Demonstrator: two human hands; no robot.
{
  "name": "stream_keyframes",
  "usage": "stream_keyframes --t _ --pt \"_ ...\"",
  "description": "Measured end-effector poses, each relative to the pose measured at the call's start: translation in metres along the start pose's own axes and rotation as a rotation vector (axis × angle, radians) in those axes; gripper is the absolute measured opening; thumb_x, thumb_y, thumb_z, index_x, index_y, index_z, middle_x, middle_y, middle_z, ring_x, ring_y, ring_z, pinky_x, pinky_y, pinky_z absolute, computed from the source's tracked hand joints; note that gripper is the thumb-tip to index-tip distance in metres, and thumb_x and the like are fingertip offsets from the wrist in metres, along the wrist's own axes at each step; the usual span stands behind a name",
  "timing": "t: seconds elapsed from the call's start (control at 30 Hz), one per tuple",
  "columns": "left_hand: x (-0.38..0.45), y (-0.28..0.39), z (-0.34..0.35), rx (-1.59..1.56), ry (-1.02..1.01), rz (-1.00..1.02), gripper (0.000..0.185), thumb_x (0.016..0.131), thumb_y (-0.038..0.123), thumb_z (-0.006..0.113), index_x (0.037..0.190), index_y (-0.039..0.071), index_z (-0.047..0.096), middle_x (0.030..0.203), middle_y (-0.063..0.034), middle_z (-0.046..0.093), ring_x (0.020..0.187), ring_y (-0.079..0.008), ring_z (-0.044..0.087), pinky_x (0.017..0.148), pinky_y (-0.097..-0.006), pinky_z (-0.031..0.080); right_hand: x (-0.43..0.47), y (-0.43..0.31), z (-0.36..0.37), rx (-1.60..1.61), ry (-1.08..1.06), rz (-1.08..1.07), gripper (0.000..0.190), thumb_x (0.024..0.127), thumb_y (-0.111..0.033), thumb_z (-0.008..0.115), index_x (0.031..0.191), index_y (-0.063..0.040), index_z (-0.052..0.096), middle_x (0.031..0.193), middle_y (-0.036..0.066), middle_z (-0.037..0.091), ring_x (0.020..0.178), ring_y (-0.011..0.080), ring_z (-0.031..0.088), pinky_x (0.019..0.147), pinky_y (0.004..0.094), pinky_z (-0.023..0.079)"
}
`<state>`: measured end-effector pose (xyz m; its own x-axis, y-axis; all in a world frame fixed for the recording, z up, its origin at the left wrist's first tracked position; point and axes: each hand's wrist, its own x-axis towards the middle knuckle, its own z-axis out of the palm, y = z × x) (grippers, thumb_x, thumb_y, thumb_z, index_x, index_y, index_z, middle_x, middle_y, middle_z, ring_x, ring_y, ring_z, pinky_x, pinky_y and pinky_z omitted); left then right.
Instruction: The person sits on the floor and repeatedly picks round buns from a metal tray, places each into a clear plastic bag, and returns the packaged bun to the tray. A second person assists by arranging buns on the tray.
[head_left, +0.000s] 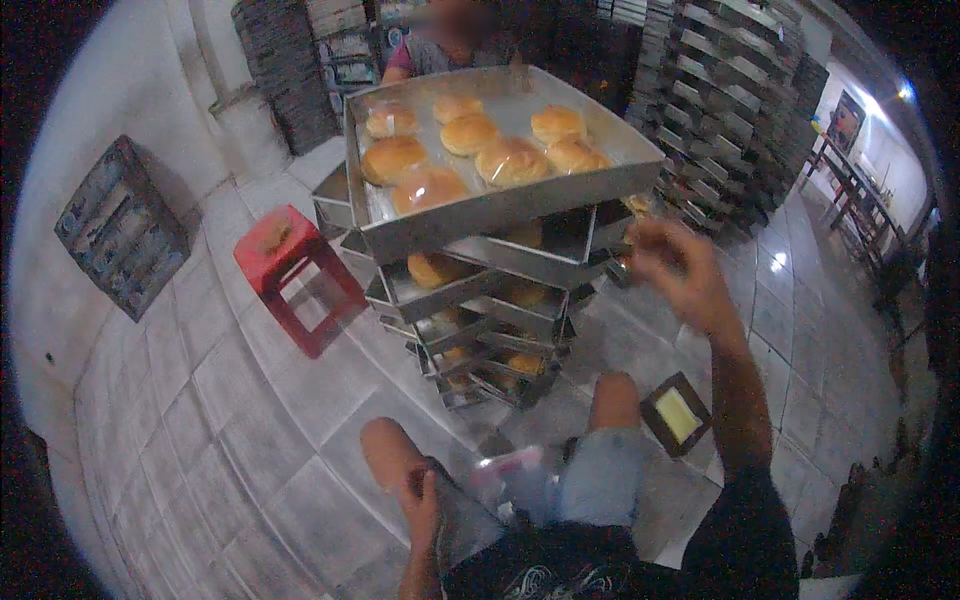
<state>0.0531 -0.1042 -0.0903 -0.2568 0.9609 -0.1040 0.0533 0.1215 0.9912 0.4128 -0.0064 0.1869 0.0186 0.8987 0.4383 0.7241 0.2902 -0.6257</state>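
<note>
Metal trays stand crisscrossed in a tall stack before me. In the top tray (502, 199) lie several round golden buns (512, 161), some in clear wrapping. My right hand (671, 262) is raised at the right side of the stack, blurred, its fingers bent near a small shiny item (637, 206); whether it holds that cannot be told. Down by my left knee, my left hand (421, 499) rests near my thigh with its fingers curled; nothing shows clearly in it. A pinkish clear plastic packet (510, 469) lies between my legs. More buns (435, 270) show in the lower trays.
A red plastic stool (281, 244) stands left of the stack. Another person (457, 45) is behind it. Tall stacks of trays (720, 112) rise at the back right, and a dark crate (124, 229) leans at the left wall. A brown frame with a yellow centre (677, 415) lies on the floor.
</note>
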Motion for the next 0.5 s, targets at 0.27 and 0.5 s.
stream_keyframes --t 0.27,0.5 --pt "0.035 -0.055 0.077 0.79 -0.576 0.242 0.06 0.077 0.026 0.065 0.127 0.005 0.04 0.121 -0.0226 0.048 0.113 -0.0387 0.045 0.098 -0.0447 0.034 -0.262 0.152 -0.038 1.149 -0.398 0.766 0.033 0.079 -0.02 0.064 0.103 0.001 0.056 0.095 0.017 0.059 0.084 0.0238 0.061 0.073 0.0356 0.05" --pt "0.023 -0.102 0.085 0.926 -0.787 0.407 0.048 0.078 0.016 0.059 0.124 0.015 0.043 0.101 -0.0191 0.057 0.101 -0.038 0.053 0.075 -0.049 0.046 -0.444 0.223 0.025 -0.907 -0.272 0.776 0.044 0.082 -0.021 0.061 0.117 0.001 0.047 0.119 0.019 0.048 0.112 0.0309 0.047 0.091 0.0465 0.039"
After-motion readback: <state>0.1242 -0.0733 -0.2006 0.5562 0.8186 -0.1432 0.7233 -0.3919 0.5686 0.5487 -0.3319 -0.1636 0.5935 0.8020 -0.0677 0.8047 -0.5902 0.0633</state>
